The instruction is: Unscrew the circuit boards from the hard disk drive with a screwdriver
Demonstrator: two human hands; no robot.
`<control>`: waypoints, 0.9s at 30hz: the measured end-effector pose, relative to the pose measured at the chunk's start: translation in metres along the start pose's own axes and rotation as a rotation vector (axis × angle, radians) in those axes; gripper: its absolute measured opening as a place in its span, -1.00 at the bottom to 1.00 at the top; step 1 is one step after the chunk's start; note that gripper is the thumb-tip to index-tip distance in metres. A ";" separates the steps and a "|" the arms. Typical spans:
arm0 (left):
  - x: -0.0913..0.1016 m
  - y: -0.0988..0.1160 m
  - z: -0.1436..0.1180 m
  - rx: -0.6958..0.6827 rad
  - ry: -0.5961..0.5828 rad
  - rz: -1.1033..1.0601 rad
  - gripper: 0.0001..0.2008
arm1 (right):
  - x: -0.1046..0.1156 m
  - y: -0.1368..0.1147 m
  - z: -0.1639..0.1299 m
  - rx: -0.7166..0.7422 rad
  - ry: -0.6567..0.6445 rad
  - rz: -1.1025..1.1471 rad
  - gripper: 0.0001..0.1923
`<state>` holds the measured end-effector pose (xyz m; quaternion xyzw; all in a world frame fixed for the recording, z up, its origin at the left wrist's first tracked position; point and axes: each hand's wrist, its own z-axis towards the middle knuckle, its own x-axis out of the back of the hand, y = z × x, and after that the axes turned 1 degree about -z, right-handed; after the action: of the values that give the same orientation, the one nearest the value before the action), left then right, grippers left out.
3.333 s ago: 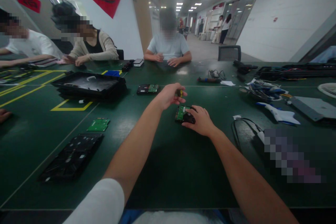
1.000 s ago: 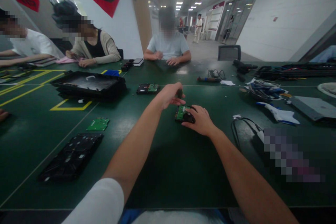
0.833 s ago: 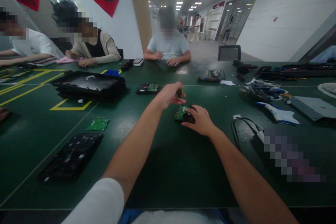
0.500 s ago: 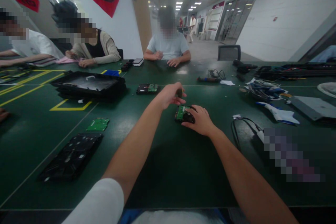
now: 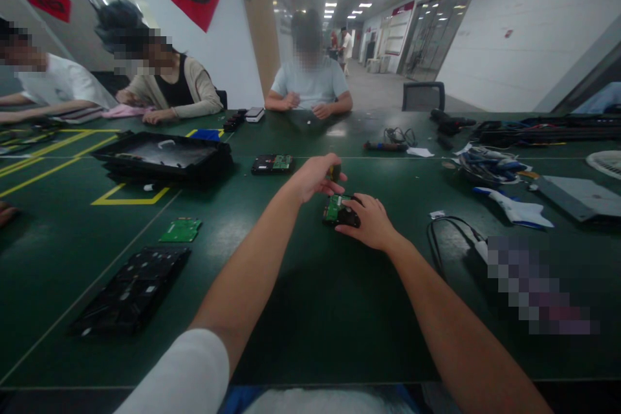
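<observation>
I see the green table [image 5: 310, 310] first, with a stack of black trays [image 5: 165, 158] far left. My right hand [image 5: 371, 221] lies pressed flat on the hard drive [image 5: 337, 212] at the table's middle. My left hand [image 5: 315, 178] pinches a screwdriver [image 5: 334, 173], standing just above the drive.

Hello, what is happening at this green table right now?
A person works on a small hard drive lying on the green table, circuit board facing up. The right hand presses on the drive, while the left hand grips a screwdriver with a yellow and black handle just above it. A second drive, a loose green board and black trays lie nearby. Other people sit around the table.
</observation>
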<state>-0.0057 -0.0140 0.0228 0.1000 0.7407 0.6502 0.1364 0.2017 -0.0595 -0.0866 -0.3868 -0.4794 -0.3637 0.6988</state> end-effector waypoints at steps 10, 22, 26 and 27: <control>0.001 0.002 -0.002 -0.090 0.032 0.130 -0.75 | -0.005 0.004 0.000 0.018 0.020 -0.007 -0.21; 0.000 -0.002 0.000 -0.043 -0.018 0.053 -0.77 | -0.001 0.000 0.001 0.009 0.003 -0.011 -0.22; 0.002 -0.001 -0.001 -0.094 0.032 0.148 -0.75 | -0.002 0.001 0.001 0.010 0.007 -0.005 -0.21; 0.002 0.000 -0.002 -0.105 0.040 0.178 -0.74 | -0.002 0.002 0.000 0.011 0.008 -0.005 -0.21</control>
<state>-0.0079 -0.0149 0.0227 0.1449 0.6965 0.6994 0.0684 0.2023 -0.0581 -0.0888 -0.3802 -0.4794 -0.3646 0.7020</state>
